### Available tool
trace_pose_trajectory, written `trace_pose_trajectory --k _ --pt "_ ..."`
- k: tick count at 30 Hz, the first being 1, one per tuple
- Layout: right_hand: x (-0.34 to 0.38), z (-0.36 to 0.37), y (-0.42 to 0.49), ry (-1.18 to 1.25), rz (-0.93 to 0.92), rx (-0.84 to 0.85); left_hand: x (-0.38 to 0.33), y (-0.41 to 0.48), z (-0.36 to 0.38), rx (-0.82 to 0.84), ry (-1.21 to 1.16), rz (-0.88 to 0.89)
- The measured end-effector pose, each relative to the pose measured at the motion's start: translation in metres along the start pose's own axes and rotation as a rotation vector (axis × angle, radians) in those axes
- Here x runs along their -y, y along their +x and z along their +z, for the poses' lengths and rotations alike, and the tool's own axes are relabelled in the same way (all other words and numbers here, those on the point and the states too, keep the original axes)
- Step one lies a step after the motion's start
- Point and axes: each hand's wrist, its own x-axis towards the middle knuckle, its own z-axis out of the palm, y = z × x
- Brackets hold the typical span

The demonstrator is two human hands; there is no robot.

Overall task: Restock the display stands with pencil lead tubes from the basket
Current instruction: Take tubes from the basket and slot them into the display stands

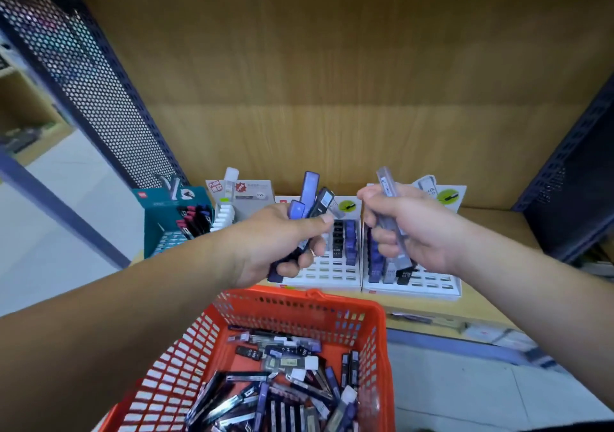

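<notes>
My left hand [282,242] grips a bunch of purple and black lead tubes [310,195], their tops fanning out above my fingers. My right hand [408,229] holds one grey translucent lead tube [387,182] upright, above the right white display stand [432,285]. The middle white display stand [332,273] lies behind my left hand, with black and purple tubes in its back rows. Both stands have several unfilled slots at the front. An orange basket [299,308] below my arms holds several loose tubes [289,391].
A teal pen display [159,229] and a white stand with a grey card [246,195] sit at the left of the wooden shelf [491,219]. Perforated dark metal panels flank the shelf on both sides. Pale floor shows at left and lower right.
</notes>
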Motion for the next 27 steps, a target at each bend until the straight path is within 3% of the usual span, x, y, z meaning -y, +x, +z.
trace_pose_trajectory --k 5,11,17,21,25,27 --pt "0.012 -0.003 -0.023 0.02 0.014 0.015 -0.021 -0.013 0.01 0.015 0.218 -0.006" --pt "0.018 -0.035 -0.044 0.064 0.046 -0.149 -0.023 0.008 0.029 -0.042 0.388 -0.039" --pt "0.022 -0.054 -0.073 0.113 -0.001 -0.314 -0.022 0.028 0.07 0.016 0.302 0.025" --pt "0.023 -0.064 -0.089 0.082 -0.044 -0.387 -0.019 0.024 0.102 0.167 0.099 0.05" --pt "0.012 -0.066 -0.1 0.149 -0.101 -0.441 -0.018 0.029 0.116 0.304 0.134 0.082" --pt "0.007 -0.067 -0.097 0.173 -0.119 -0.486 -0.021 0.035 0.117 0.335 0.031 0.09"
